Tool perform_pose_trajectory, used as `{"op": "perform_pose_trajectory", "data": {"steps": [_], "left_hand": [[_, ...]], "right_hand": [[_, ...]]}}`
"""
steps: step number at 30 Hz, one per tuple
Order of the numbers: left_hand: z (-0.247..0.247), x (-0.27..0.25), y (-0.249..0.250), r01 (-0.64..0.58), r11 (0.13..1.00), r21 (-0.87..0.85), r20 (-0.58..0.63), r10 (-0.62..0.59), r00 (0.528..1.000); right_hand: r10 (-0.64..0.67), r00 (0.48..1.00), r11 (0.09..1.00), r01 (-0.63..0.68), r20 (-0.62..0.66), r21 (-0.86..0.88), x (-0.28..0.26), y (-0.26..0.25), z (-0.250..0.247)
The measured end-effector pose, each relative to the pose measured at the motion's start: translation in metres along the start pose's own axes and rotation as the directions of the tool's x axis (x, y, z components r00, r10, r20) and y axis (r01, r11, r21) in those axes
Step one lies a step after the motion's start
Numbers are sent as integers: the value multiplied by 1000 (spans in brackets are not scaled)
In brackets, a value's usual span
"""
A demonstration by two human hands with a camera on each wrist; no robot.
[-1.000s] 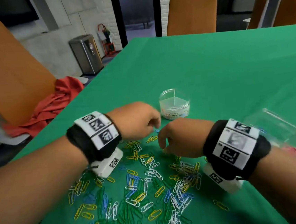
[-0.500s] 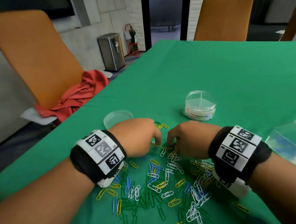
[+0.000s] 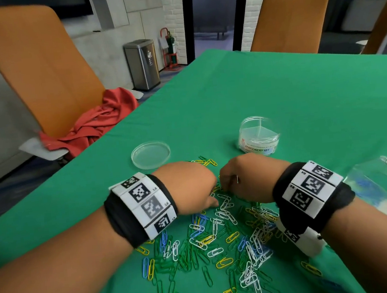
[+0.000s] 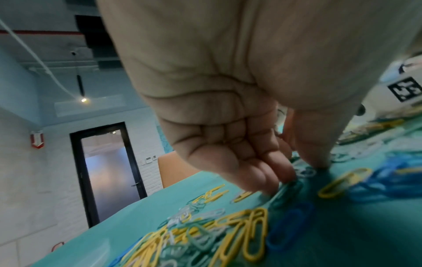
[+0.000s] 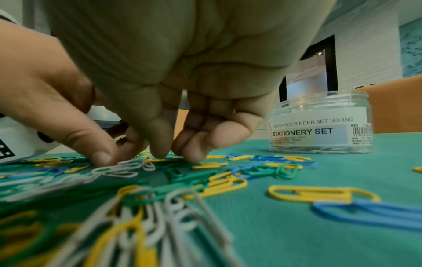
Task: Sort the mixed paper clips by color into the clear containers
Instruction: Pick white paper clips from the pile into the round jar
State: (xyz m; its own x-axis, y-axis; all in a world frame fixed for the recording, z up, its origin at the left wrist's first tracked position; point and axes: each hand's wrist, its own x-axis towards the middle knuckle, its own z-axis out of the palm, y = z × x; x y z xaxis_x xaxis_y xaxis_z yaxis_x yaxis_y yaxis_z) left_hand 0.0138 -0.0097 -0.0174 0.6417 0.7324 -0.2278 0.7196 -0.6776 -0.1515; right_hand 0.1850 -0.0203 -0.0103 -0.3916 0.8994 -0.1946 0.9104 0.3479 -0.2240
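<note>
Mixed paper clips [image 3: 220,238] in white, yellow, green and blue lie scattered on the green cloth. Both hands work at the far edge of the pile, fingers curled down. My left hand [image 3: 214,197] has its thumb on a white clip [image 4: 304,171] and its fingertips [image 4: 278,180] on the cloth beside a green one. My right hand [image 5: 173,153] pinches at a green clip [image 5: 170,159] with thumb and fingers. A clear round jar [image 3: 259,138] labelled STATIONERY SET stands just beyond the right hand. Its clear lid [image 3: 150,154] lies beyond the left hand.
A clear container [image 3: 385,189] at the right edge holds blue, white and pink clips. Orange chairs [image 3: 38,66] stand around the table, one with a red cloth [image 3: 96,125] on its seat. The left table edge runs close to my left forearm.
Both hands have stayed at the pile's far edge and drawn closer together, fingers working on the clips. The head view has swung left, bringing the lid into sight.
</note>
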Motion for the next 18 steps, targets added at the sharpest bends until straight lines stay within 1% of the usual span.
{"op": "perform_pose_trajectory", "data": {"steps": [3,6,8,10,13,15,18], "left_hand": [[2,-1,9,-18,999,44,-47,20,999],[3,-4,8,-13,999,29,-70,15,997],[0,-5,-2,33,999,-23,-74,-35,997],[-5,-6,-16,83,990,-117,-64,-91,994],[-9,-8,-38,113,963,-244,-73,-134,988],[-7,-8,-44,111,947,-301,-73,-139,988],[-3,-6,-41,89,938,-334,-25,-103,994]], "right_hand": [[2,1000,1000,-1,24,-25,-1,-1,2],[-8,1000,1000,8,9,-19,-2,0,4],[-37,999,999,37,24,-7,-3,-2,5],[-66,996,998,67,56,-8,-3,-4,5],[-83,994,996,84,72,-10,-1,-5,7],[-85,993,996,86,83,-8,-1,-4,8],[-86,994,995,89,65,-51,0,-3,10]]}}
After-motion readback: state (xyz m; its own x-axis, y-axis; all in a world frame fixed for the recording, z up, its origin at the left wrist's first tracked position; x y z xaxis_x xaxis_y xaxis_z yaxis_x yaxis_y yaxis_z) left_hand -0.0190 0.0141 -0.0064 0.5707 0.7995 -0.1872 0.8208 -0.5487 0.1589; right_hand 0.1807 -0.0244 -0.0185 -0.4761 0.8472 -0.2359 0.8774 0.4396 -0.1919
